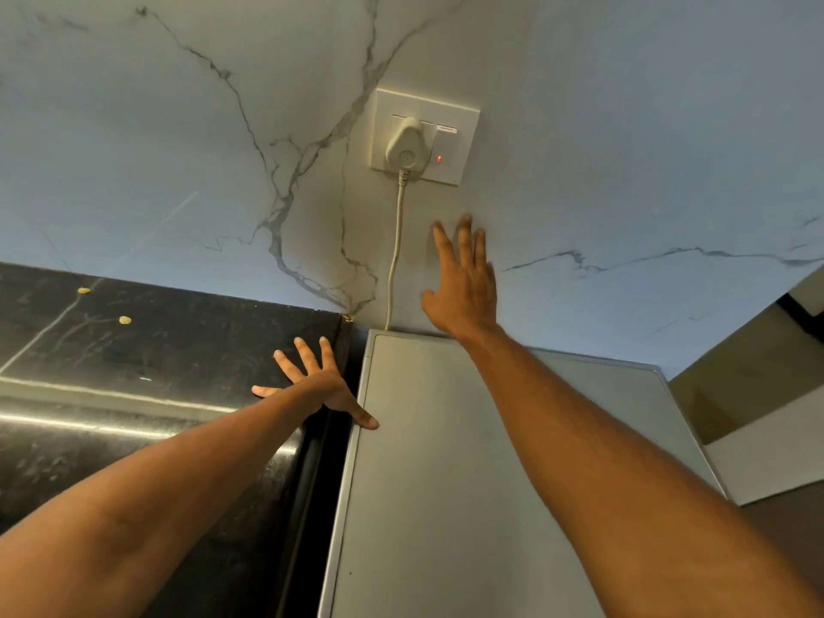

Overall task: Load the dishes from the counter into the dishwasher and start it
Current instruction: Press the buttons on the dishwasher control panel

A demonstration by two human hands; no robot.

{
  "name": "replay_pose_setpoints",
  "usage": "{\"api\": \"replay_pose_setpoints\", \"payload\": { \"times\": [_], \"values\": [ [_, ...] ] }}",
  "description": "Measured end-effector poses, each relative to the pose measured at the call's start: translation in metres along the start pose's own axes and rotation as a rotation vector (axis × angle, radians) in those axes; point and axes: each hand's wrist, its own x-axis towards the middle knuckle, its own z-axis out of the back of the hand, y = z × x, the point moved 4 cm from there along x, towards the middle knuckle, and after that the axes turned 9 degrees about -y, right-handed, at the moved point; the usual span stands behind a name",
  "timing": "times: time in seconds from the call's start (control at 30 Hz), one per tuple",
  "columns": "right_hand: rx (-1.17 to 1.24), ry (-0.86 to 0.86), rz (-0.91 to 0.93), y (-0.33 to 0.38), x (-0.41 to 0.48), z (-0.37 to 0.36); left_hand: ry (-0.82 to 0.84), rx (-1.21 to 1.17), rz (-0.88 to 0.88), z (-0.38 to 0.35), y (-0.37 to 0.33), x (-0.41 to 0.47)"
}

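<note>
Marble wall (624,127), socket (388,104) lamp red; right hand (463,278) spread below.

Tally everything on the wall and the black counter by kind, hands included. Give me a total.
Hands: 2, left hand and right hand
Socket plate: 1
Plug: 1
Cord: 1
Red light: 1
Yellow crumbs: 2
Total: 8

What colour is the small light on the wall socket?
Red; the light glows beside the plug on the socket, head view.
</note>
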Motion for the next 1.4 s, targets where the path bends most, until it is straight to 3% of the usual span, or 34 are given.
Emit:
{"api": "replay_pose_setpoints", "payload": {
  "times": [0.27,0.5,0.63,0.73,0.83,1.1,1.3,1.4],
  "values": [
    [0.137,0.349,-0.265,-0.034,-0.181,-0.059,-0.145,-0.020,-0.074,-0.013,0.009,-0.006],
    [0.122,0.333,-0.358,-0.026,-0.297,-0.038,-0.683,-0.075,-0.305,-0.094,0.032,-0.071],
    [0.109,0.314,-0.328,-0.024,-0.362,-0.013,-0.701,-0.114,-0.386,-0.138,0.048,-0.128],
    [0.097,0.268,-0.261,-0.017,-0.417,0.004,-0.758,-0.156,-0.549,-0.177,0.062,-0.187],
    [0.099,0.231,-0.191,-0.013,-0.471,0.024,-0.722,-0.028,-0.705,-0.220,0.069,-0.243],
    [0.074,0.176,-0.066,-0.031,-0.567,0.061,-0.643,-0.010,-0.677,-0.277,0.093,-0.329],
    [0.011,0.350,0.006,-0.034,-0.582,0.068,-0.481,0.089,-0.677,-0.283,0.102,-0.343],
    [-0.039,0.351,0.017,-0.033,-0.585,0.067,-0.523,0.192,-0.763,-0.282,0.112,-0.344]
  ]
}}
